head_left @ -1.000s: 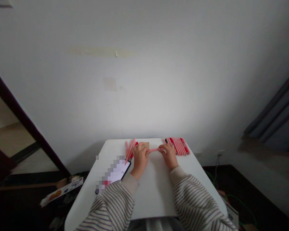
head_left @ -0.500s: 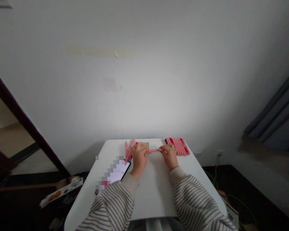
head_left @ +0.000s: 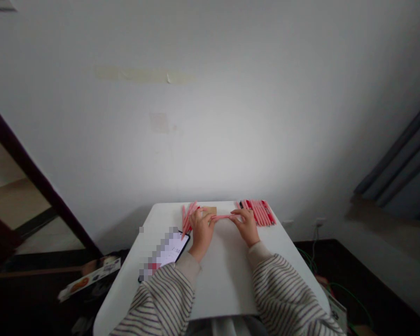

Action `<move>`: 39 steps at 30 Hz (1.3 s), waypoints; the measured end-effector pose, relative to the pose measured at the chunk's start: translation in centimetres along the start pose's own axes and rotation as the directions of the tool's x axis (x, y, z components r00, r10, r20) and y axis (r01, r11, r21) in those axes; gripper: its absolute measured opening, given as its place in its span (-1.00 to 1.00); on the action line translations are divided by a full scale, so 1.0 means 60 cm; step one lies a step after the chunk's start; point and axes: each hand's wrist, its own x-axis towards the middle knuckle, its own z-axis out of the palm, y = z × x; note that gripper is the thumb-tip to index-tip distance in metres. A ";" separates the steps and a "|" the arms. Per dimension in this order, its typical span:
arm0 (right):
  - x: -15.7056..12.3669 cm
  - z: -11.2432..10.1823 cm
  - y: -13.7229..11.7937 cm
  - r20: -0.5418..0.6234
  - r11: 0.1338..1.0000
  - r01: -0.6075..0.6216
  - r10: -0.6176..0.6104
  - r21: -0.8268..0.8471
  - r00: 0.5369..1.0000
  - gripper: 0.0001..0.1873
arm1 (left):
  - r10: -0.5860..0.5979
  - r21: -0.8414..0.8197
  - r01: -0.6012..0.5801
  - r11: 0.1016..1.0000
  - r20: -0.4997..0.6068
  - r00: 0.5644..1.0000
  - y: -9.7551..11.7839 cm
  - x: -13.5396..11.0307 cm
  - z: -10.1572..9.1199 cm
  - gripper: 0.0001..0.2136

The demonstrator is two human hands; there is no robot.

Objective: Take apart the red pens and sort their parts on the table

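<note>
**Presently Held: Pink Stick Between Both Hands**

Reading the desk [head_left: 227,284] as a clock, with 12 toward the wall [head_left: 231,116], we find the pink stick [head_left: 224,216] at 12 o'clock, lying crosswise. Our left hand [head_left: 202,235] has a narrow, pinching grip on its 9 o'clock end; our right hand [head_left: 248,228] pinches its 3 o'clock end.

Handling: we judge the stick light, slim and fairly stiff, its surface possibly a little slippery. Take hold close to each end with the fingertips, and avoid bending the middle.

Surroundings: a row of pink sticks [head_left: 263,215] lies at 1 o'clock, a loose bunch [head_left: 186,220] at 11, a phone [head_left: 177,243] at 9. A brown piece [head_left: 212,210] shows just beyond our left hand.

Change against the frame half a second ago: our right fingers appear slightly more arched and the stick marginally higher in view. The row and bunch show no change.
</note>
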 end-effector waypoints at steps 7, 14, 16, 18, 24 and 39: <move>0.000 0.015 -0.020 0.089 0.673 -0.328 0.364 0.663 0.927 -0.58 | 0.012 -0.062 -0.010 0.998 0.037 0.999 0.005 -0.001 -0.002 -0.85; -0.003 0.015 -0.029 0.254 0.347 -0.453 0.488 0.822 0.835 -0.74 | 0.020 -0.087 -0.011 0.996 0.098 0.995 0.017 -0.005 -0.008 -0.85; -0.002 0.014 -0.025 0.264 0.302 -0.455 0.505 0.838 0.822 -0.72 | 0.024 -0.074 -0.016 0.997 0.112 0.993 0.017 -0.005 -0.010 -0.85; -0.001 0.014 -0.020 0.259 0.257 -0.429 0.505 0.866 0.824 -0.72 | 0.035 -0.051 -0.028 0.998 0.137 0.990 0.017 -0.006 -0.011 -0.81; 0.004 0.004 -0.005 0.237 0.090 -0.315 0.478 0.945 0.846 -0.79 | 0.058 0.054 -0.075 0.996 0.271 0.961 0.014 -0.013 -0.012 -0.59; 0.007 -0.017 -0.018 0.262 -0.011 -0.283 0.415 0.959 0.871 -0.74 | 0.027 0.219 -0.133 0.967 0.430 0.902 0.016 -0.027 -0.027 -0.63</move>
